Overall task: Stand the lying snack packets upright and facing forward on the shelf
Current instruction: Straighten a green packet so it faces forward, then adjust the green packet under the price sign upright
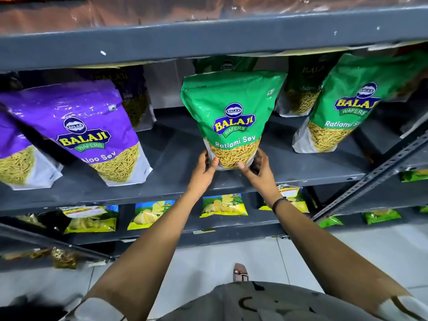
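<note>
Green Ratlami Sev packet (231, 119) stands upright mid-shelf (176, 149), label forward, left hand (205, 167) and right hand (258, 169) in a narrow grip on its base. Purple packets (92, 133) left and the green packet (342, 105) right lean, so they may need straightening.

Four green Ratlami Sev packets (231, 112), three purple Aloo Sev packets (88, 130), two hands (203, 170)

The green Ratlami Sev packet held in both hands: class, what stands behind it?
Behind the green Ratlami Sev packet, another green packet shows only its top; the rest is covered.
</note>
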{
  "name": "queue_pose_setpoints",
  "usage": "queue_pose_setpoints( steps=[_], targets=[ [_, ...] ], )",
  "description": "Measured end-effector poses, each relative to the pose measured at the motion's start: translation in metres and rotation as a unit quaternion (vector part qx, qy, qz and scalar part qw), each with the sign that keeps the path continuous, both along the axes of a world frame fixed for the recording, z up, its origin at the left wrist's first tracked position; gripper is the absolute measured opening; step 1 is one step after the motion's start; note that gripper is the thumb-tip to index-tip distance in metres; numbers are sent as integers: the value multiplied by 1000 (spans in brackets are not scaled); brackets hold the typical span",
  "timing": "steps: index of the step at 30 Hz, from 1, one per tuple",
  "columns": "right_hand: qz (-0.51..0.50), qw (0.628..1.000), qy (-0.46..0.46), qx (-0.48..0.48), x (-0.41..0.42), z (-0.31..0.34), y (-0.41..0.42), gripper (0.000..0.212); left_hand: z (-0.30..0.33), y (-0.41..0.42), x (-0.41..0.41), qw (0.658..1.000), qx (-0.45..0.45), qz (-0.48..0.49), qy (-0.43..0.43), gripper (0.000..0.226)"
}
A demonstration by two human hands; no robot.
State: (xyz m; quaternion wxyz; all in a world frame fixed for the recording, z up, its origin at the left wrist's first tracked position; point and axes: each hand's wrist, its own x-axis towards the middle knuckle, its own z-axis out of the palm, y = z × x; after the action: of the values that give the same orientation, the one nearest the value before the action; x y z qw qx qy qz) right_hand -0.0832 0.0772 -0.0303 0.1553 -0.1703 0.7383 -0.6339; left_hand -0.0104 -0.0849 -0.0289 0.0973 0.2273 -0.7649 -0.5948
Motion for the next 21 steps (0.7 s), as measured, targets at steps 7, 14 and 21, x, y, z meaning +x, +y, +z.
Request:
queue_pose_setpoints(
  steps=[7,14,21],
  targets=[
    [-12,1000,-8,-12,10,0,2,74,-4,2,4,1000,2,-9,5,52],
    [-19,999,-7,-34,10,-2,5,66,-7,12,8,998,-5,53,38,50],
    [-211,975,-11,-72,-13,-1,37,52,-12,71,35,927,-296,181,140,26]
  ],
)
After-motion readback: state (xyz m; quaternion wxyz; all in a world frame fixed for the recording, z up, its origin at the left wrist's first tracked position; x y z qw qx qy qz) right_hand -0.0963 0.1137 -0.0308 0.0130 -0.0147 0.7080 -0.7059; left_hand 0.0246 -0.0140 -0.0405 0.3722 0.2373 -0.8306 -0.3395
